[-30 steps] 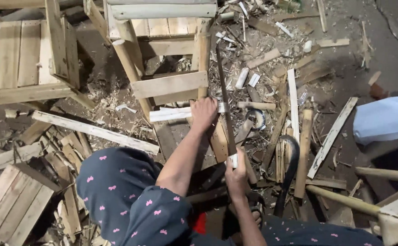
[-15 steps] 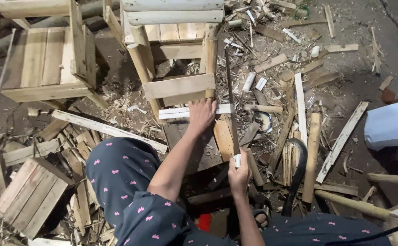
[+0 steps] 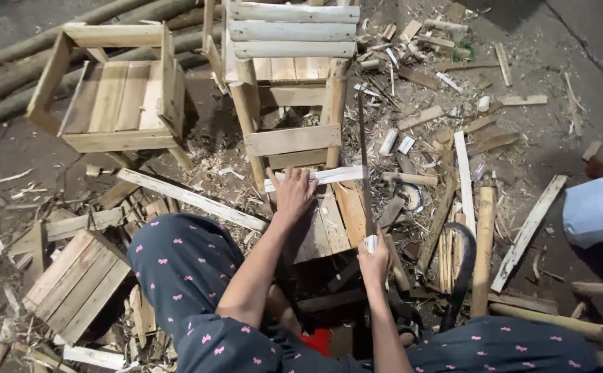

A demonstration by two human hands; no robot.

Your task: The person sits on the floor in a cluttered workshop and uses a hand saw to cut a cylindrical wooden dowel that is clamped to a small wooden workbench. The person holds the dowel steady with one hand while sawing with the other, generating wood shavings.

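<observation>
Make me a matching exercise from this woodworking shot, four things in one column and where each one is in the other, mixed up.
Things:
1. left hand
2. right hand
3. curved dark blade
4. slatted wooden panel

Places:
A. gripping the pale handle of the long saw
B. flat on the floor left of the patterned knee
C. pressing down on the pale strip across the bench
D. on the floor right of the saw, among round sticks

Pairs: 1-C, 2-A, 3-D, 4-B
</observation>
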